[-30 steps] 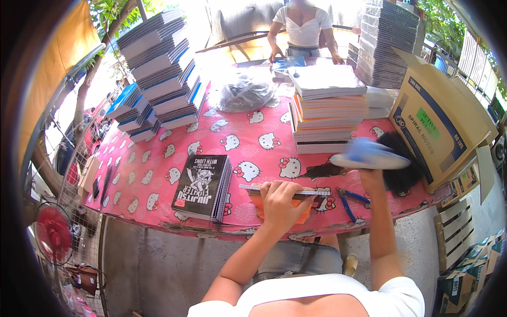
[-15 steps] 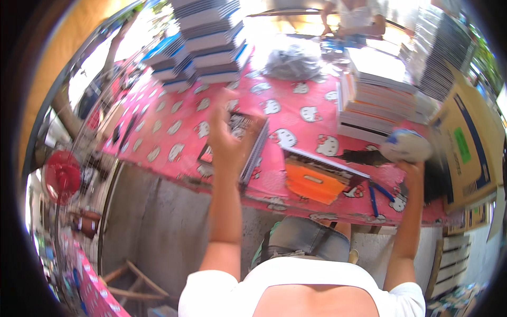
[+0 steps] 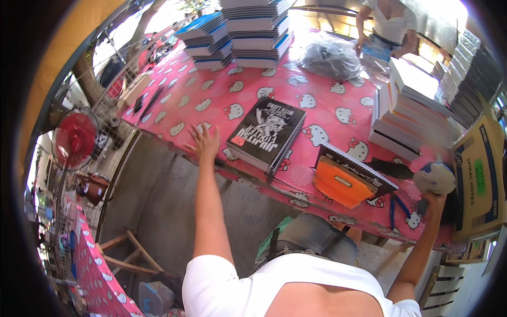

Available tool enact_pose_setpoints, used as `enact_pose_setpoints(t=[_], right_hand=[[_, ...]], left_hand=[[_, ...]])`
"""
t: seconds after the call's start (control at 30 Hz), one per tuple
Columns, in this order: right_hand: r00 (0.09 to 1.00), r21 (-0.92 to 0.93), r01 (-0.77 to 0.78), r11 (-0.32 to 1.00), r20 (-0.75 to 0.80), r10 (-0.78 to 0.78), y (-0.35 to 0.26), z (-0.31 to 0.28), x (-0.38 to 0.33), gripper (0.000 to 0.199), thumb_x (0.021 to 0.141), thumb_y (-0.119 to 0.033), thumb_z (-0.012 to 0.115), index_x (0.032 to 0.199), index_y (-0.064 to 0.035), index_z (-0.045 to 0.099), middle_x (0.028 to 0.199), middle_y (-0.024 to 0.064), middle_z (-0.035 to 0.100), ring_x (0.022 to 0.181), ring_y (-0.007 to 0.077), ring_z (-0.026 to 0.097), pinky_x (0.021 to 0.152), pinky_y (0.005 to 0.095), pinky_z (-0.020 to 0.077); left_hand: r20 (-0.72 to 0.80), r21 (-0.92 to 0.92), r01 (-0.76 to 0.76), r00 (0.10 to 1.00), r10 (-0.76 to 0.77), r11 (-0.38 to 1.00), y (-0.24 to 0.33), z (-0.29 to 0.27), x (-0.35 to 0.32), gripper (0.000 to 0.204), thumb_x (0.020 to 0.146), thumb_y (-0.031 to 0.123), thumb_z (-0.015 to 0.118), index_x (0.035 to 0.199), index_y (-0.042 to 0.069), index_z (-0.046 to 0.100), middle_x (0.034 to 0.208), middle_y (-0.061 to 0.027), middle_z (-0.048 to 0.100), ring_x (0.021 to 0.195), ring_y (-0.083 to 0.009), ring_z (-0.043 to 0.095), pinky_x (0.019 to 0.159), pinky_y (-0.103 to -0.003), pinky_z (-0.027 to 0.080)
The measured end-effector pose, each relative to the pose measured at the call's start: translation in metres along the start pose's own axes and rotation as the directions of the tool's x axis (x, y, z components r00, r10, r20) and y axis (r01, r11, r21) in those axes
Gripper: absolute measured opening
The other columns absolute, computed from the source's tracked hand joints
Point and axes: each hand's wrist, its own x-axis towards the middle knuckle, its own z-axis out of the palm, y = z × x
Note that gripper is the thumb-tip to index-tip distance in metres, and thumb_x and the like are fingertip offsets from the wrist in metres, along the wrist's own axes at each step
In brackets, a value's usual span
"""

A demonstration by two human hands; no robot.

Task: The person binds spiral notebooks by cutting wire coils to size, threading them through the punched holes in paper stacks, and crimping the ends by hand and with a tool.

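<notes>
My left hand [image 3: 204, 141] is open, fingers spread, over the table's front edge, left of a thick black spiral notebook [image 3: 270, 127] with white and red cover print. It holds nothing. My right hand [image 3: 435, 205], at the right end of the table, is closed on the lower part of a round grey-beige thing [image 3: 434, 178] with bluish patches, whose kind I cannot make out. Left of that hand lie pliers [image 3: 400, 205] with blue handles. An orange holder [image 3: 343, 182] stands near the front edge, with a dark spiral notebook [image 3: 364, 166] against its far side.
The table has a pink patterned cover [image 3: 182, 100]. Tall stacks of notebooks [image 3: 259, 39] stand at the back, and another stack [image 3: 404, 105] at the right. Beyond a clear plastic bag [image 3: 331, 55] is another person [image 3: 388, 26]. A carton [image 3: 478, 179] flanks the right edge.
My left hand has moved left and away from the black notebook, which now shows in full. The view has shifted. My right hand still grips the round thing.
</notes>
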Motion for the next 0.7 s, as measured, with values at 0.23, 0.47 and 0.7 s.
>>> enact_pose_setpoints(t=[0.23,0.47,0.7], right_hand=[[0.996,-0.007,-0.036,0.999,0.081,0.036,-0.032,0.040,-0.001,0.044,0.062,0.004,0.061,0.106,0.0023,0.063,0.092,0.0065,0.066,0.077,0.0152,0.063,0.062,0.0276,0.0522],[0.978,-0.075,0.059,0.995,0.206,-0.042,-0.029,0.059,0.004,0.048,0.060,0.007,0.057,0.108,-0.0002,0.061,0.091,0.0015,0.064,0.082,0.0092,0.058,0.070,0.0225,0.0464],[0.966,0.015,0.043,0.999,0.254,-0.045,-0.037,0.076,0.001,0.050,0.059,0.007,0.060,0.108,-0.0025,0.061,0.091,-0.0003,0.062,0.083,0.0080,0.057,0.070,0.0235,0.0463]], left_hand=[[0.070,-0.435,0.204,0.979,-0.193,0.877,-0.011,-0.028,0.054,0.110,0.076,0.084,0.038,0.151,0.016,-0.005,0.157,-0.0187,-0.005,0.143,-0.0421,-0.006,0.104,-0.071,0.003],[-0.219,-0.508,0.117,0.941,-0.260,0.853,0.000,-0.087,0.041,0.108,0.077,0.080,0.043,0.152,0.018,-0.003,0.157,-0.0193,-0.004,0.142,-0.0458,-0.003,0.101,-0.074,0.003],[0.213,-0.012,0.103,0.972,-0.098,0.995,-0.116,-0.006,0.030,0.097,0.084,0.072,0.041,0.152,0.016,0.001,0.154,-0.0266,0.003,0.142,-0.0450,0.003,0.105,-0.070,0.006]])
